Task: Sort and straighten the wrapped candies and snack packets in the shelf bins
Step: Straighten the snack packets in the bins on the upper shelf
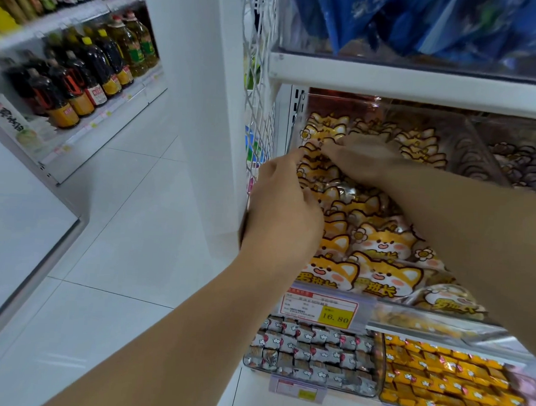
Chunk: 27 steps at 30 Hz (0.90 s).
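Observation:
A clear shelf bin (378, 309) holds several orange snack packets (378, 244) printed with a cartoon fox-like dog. Both my hands reach into its left side. My left hand (283, 209) hovers over the packets by the bin's left wall, index finger stretched forward and the other fingers loosely bent; whether it pinches a packet is hidden. My right hand (361, 156) lies further back, fingers spread flat on packets (322, 134) near the rear. A blurred bin of brown packets (526, 171) sits to the right.
Below, one bin holds silver wrapped candies (312, 349) and another holds yellow wrapped candies (446, 382). A yellow price tag (335, 316) reads 16.80. Blue bags (422, 22) fill the shelf above. A white wire grid (259, 95) borders the left. Oil bottles (82, 69) stand across the tiled aisle.

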Motion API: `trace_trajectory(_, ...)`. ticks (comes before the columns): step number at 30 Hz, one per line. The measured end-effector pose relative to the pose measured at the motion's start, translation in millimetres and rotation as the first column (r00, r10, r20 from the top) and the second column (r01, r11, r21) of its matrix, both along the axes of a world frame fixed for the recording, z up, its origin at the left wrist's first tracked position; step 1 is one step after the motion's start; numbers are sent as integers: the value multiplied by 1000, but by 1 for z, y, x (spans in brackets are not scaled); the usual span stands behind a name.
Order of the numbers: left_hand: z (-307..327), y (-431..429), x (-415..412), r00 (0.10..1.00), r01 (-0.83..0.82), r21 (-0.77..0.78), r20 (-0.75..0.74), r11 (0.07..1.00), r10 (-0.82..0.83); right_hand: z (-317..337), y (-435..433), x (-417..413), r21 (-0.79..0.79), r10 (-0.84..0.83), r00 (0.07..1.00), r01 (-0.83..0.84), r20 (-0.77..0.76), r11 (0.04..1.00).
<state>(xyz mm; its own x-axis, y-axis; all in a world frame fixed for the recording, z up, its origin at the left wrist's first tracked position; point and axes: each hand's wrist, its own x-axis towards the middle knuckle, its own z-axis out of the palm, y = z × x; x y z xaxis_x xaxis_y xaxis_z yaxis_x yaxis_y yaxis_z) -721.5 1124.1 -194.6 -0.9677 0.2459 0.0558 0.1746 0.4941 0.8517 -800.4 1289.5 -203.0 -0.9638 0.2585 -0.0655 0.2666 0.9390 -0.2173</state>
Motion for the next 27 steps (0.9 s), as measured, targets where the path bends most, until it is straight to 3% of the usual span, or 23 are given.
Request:
trace_trajectory(3, 0, 0, 0, 1000, 1, 10, 7, 1000, -1, -5, 3, 5, -207, -30, 958, -31, -284, 978)
trace_trajectory(5, 0, 0, 1, 1000, 1, 6, 10, 1000, -1, -7, 2, 9, -184, -27, 908, -56, -418, 981)
trace_trajectory(9, 0, -1, 0, 1000, 1, -17, 2, 1000, -1, -8, 4, 5, -9, 111, 943, -120, -312, 993)
trace_trajectory(15, 0, 0, 0, 1000, 5, -29, -6, 1000, -5, -2, 4, 13, -145, 122, 959, -162, -254, 976)
trace_trajectory(21, 0, 1, 0, 1000, 12, 10, -6, 1000, -12, -1, 0, 15, 46, 203, 977, -200, -71, 979)
trace_trajectory(25, 0, -1, 1, 1000, 16, -2, -6, 1000, -16, -6, 2, 9, 60, 173, 983, -170, -66, 984)
trace_trajectory(27, 0, -1, 1, 1000, 11, 1, -4, 1000, -11, -9, 1, 9, -13, 151, 979, -154, -134, 988)
